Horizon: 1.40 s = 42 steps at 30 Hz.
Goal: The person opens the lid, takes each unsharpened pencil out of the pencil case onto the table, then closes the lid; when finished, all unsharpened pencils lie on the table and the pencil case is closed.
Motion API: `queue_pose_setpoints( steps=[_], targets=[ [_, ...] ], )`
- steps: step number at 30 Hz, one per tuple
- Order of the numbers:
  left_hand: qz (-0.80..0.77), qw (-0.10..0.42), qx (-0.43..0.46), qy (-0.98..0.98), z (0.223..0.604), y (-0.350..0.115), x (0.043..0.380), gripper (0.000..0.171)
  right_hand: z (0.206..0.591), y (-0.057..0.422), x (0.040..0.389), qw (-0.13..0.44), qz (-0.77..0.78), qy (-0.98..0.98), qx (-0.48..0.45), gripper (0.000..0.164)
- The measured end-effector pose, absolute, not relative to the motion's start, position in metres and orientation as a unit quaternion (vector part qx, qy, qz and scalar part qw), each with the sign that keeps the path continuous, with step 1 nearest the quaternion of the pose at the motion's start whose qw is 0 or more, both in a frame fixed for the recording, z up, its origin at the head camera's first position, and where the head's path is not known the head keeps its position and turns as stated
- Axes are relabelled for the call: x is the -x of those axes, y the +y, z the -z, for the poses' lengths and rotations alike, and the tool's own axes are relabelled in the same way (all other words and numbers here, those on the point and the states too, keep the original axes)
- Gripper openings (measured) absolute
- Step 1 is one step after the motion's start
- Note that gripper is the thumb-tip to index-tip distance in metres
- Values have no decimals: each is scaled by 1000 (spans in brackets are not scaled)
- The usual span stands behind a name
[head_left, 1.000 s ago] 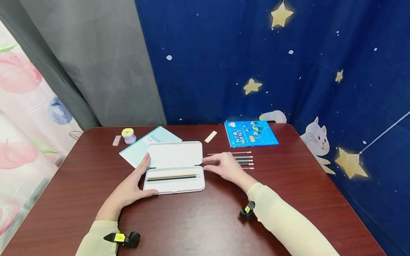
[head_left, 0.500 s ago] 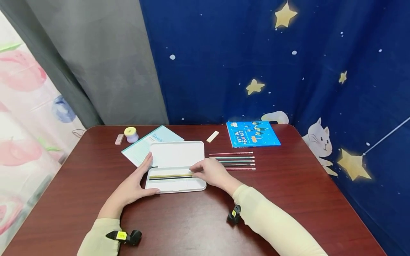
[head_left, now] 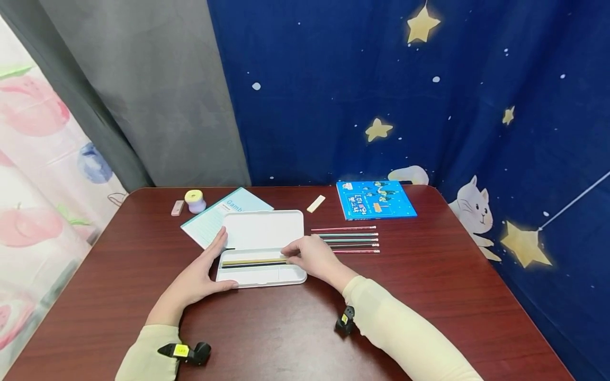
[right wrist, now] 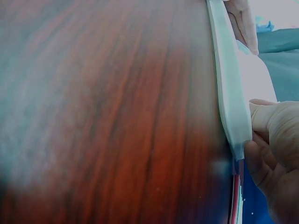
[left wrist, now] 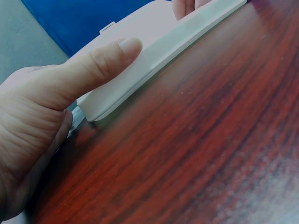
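Note:
A white pencil case (head_left: 262, 231) stands with its lid raised, a notebook (head_left: 250, 198) partly under it. A yellow pencil (head_left: 252, 261) and a dark pencil (head_left: 252, 265) lie side by side in its rear compartment. My left hand (head_left: 197, 278) rests at the case's left end, fingers straight along the lid's side and thumb (left wrist: 107, 60) on the front corner. My right hand (head_left: 316, 259) reaches over the right end and pinches the pencils' eraser ends, which its fingers hide; whether it holds one or both I cannot tell.
Several pencils (head_left: 352, 239) lie in a row right of the case. Farther back are a blue book (head_left: 376, 200), a cream eraser-like bar (head_left: 316, 203), a yellow-lidded jar (head_left: 195, 201) and a pinkish eraser-like block (head_left: 177, 208). Curtains hang behind the table (head_left: 267, 328).
From beside the case's right edge, my right hand has moved left onto the pencil ends, and has hardly moved in the last half second. The left hand keeps its place.

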<state>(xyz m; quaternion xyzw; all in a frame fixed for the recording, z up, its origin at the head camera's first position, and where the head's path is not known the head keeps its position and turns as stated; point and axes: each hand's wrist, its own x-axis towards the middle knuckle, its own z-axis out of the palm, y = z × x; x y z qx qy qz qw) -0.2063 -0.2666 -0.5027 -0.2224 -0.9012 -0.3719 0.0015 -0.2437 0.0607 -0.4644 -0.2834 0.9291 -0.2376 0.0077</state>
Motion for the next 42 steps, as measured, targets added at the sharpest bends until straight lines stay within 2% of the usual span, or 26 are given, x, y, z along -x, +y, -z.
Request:
queue_pose_setpoints(
  steps=[17, 30, 36, 42],
  targets=[
    [368, -1, 222, -903, 504, -264, 209, 123, 468, 62, 245, 28, 251, 923, 291, 24],
    [371, -7, 221, -902, 503, -265, 207, 124, 473, 62, 242, 7, 263, 927, 268, 20],
    [371, -3, 222, -902, 504, -266, 207, 123, 475, 63, 240, -23, 276, 917, 288, 16],
    [374, 1, 224, -900, 503, -269, 207, 123, 471, 67, 240, -26, 315, 901, 297, 15]
  ],
)
